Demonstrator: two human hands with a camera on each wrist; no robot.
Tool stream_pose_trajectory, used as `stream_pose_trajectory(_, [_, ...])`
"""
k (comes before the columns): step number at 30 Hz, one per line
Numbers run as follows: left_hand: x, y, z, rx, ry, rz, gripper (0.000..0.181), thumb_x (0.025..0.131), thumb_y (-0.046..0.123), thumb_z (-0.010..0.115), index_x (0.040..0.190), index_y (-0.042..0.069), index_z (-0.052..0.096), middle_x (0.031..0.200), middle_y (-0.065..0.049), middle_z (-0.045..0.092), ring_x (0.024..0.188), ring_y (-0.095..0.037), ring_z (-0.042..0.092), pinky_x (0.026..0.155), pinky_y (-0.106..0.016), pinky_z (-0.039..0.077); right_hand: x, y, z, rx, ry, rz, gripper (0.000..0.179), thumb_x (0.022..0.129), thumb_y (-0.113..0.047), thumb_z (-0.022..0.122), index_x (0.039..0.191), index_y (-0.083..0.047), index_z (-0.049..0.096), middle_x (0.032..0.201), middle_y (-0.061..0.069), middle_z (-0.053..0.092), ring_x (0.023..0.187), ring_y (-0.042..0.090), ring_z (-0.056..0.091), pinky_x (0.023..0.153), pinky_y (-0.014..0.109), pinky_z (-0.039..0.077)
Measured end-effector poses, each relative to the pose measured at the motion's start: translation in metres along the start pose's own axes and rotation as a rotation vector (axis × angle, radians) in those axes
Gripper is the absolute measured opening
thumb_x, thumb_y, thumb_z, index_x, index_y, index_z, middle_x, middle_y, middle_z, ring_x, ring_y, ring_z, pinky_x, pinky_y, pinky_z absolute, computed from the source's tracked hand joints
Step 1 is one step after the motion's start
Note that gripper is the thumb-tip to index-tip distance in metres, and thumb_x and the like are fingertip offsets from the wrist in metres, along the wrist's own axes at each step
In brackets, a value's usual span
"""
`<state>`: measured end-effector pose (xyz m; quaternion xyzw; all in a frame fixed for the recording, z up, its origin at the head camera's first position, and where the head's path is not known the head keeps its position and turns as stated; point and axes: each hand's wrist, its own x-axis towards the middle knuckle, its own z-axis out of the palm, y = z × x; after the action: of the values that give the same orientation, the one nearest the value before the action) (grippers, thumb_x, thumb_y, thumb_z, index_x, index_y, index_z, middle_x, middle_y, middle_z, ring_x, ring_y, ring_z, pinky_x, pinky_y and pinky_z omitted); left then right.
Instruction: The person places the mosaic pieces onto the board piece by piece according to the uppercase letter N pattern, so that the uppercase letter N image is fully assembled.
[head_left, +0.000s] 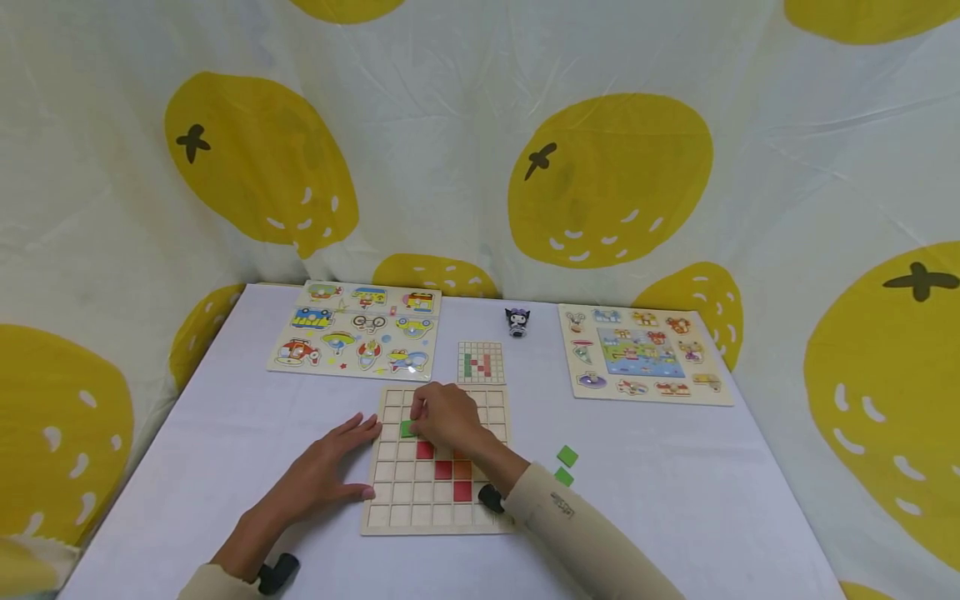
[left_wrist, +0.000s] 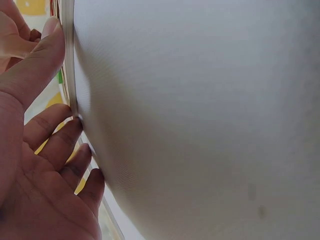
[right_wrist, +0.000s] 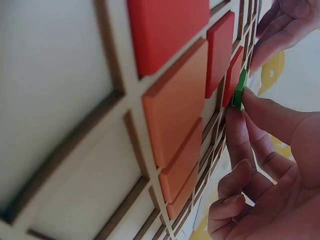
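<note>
- Fruit-print curtain [head_left: 435,125] behind the grid board [head_left: 405,493], cut off above.
- Upper left on board: green tile [head_left: 407,428], pinched in right hand [head_left: 450,417]; orange tiles [head_left: 462,472] partly hidden beneath.
- Against board's left edge: left hand [head_left: 322,467], loosely spread, gripping nothing.
- Right of board: loose tile [head_left: 564,477], partly behind sleeve [head_left: 585,533].

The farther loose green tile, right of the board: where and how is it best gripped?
Probably by two opposite edges: pinch the farther tile from above with the right hand, once that hand is free. It lies flat and looks thin and square; the nearer tile is close on its near side, so avoid that side.
</note>
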<state>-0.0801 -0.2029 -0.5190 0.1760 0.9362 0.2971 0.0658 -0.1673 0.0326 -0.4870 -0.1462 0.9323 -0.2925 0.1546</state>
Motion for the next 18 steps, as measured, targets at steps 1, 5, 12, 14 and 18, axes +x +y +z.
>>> stream_pose_trajectory(1, [-0.0001, 0.0003, -0.0002, 0.001, 0.002, 0.003, 0.098, 0.073, 0.038, 0.097, 0.157, 0.013, 0.054, 0.167, -0.005, 0.048, 0.158, -0.041, 0.038, 0.118, -0.067, 0.042, 0.0003, -0.0004, 0.0004, -0.006, -0.002, 0.001, 0.021, 0.089, -0.025, 0.087, 0.080, -0.023, 0.069, 0.070, -0.006, 0.063, 0.072, 0.012, 0.058, 0.062, 0.028, 0.043])
stream_pose_trajectory(5, [-0.0005, 0.0003, -0.0010, -0.001, 0.007, 0.008, 0.097, 0.073, 0.039, 0.097, 0.156, 0.013, 0.055, 0.167, -0.004, 0.049, 0.157, -0.041, 0.038, 0.118, -0.066, 0.043, 0.0012, -0.0016, 0.0011, -0.031, -0.006, -0.007, 0.022, 0.089, -0.027, 0.087, 0.079, -0.024, 0.068, 0.071, -0.006, 0.063, 0.074, 0.012, 0.057, 0.063, 0.029, 0.043])
stream_pose_trajectory(12, [-0.0005, -0.0004, -0.0013, -0.004, 0.009, 0.020, 0.096, 0.074, 0.038, 0.097, 0.156, 0.011, 0.055, 0.167, -0.005, 0.049, 0.157, -0.042, 0.038, 0.118, -0.066, 0.042, 0.0027, -0.0020, 0.0016, -0.041, -0.024, -0.026, 0.022, 0.088, -0.025, 0.088, 0.077, -0.024, 0.069, 0.071, -0.007, 0.063, 0.074, 0.011, 0.057, 0.062, 0.028, 0.043])
stream_pose_trajectory(14, [-0.0007, -0.0003, -0.0010, -0.006, 0.005, 0.013, 0.096, 0.074, 0.037, 0.097, 0.156, 0.012, 0.054, 0.167, -0.005, 0.048, 0.158, -0.041, 0.038, 0.118, -0.066, 0.042, 0.0022, -0.0014, 0.0007, -0.035, -0.031, -0.024, 0.020, 0.088, -0.025, 0.088, 0.078, -0.024, 0.070, 0.072, -0.008, 0.063, 0.075, 0.011, 0.058, 0.063, 0.028, 0.044])
stream_pose_trajectory(18, [-0.0007, -0.0008, -0.0003, -0.003, -0.006, 0.007, 0.097, 0.074, 0.035, 0.097, 0.157, 0.012, 0.054, 0.167, -0.005, 0.047, 0.158, -0.041, 0.037, 0.119, -0.065, 0.042, -0.0004, 0.0022, -0.0030, 0.017, -0.050, -0.033, 0.013, 0.086, -0.022, 0.089, 0.083, -0.022, 0.076, 0.075, -0.009, 0.066, 0.076, 0.010, 0.059, 0.066, 0.027, 0.046])
